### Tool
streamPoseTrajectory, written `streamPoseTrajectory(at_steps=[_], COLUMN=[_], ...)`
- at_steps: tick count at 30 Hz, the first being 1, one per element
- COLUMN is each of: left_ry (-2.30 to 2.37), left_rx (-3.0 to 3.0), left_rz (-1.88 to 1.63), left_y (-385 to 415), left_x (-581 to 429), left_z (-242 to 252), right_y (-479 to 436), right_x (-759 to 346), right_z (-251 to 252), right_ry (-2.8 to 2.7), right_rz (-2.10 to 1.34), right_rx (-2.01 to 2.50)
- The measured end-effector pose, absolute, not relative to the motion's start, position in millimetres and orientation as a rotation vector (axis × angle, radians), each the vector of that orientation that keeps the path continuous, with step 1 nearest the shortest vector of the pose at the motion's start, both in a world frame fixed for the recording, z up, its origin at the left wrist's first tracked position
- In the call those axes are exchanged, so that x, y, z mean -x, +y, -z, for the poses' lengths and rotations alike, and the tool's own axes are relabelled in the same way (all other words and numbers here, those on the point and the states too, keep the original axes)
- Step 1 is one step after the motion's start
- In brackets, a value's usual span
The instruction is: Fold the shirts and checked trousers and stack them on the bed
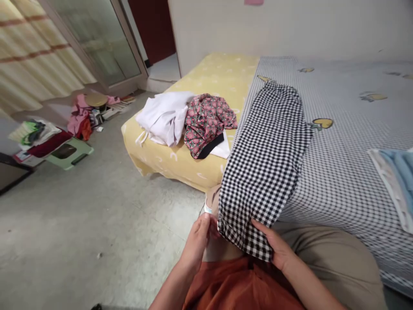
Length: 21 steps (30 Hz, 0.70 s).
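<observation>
A pair of black-and-white checked trousers (264, 159), as the garment looks, lies folded lengthwise from the bed across my lap. Its far end is gathered like an elastic waist. My right hand (277, 247) holds the near hem, thumb on top and the other fingers hidden beneath the cloth. Beside the near left corner is my left hand (200, 234), its fingers reaching to the cloth's edge and its thumb off the fabric. No cloth shows pinched in that hand.
On the yellow sheet (174, 165) lie a white garment (164, 116) and a pink floral garment (206, 122) with a black band. Light blue cloth (400, 172) rests on the grey checked sheet (342, 172) at right. A green stool (72, 153) stands on the floor at left.
</observation>
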<state>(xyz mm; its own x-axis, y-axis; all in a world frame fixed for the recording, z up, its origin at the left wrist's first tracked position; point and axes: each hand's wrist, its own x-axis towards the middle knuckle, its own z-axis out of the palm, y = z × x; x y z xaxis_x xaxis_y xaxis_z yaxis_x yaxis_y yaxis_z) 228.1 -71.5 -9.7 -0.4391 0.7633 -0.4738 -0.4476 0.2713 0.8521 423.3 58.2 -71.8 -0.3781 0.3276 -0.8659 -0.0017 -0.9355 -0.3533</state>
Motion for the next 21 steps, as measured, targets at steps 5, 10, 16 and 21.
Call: streamPoseTrajectory(at_steps=[5,10,16,21], left_ry=[1.538,1.542,1.582,1.619], left_rx=[-0.283,-0.326,-0.399,-0.426], left_rz=[-1.397,-1.349,-1.298,-1.304], left_y=[-62,-51,-50,-49], left_x=[-232,-231,-232,-235], left_z=[14,17,21,20], right_y=[57,54,52,52], right_x=[-419,-418,-417,-418], right_z=[69,71,71,73], right_ry=[-0.410,-0.575,-0.611,-0.596], right_rz=[-2.395,-2.420,-2.378,-2.376], right_rx=[1.647,1.526,1.472,1.468])
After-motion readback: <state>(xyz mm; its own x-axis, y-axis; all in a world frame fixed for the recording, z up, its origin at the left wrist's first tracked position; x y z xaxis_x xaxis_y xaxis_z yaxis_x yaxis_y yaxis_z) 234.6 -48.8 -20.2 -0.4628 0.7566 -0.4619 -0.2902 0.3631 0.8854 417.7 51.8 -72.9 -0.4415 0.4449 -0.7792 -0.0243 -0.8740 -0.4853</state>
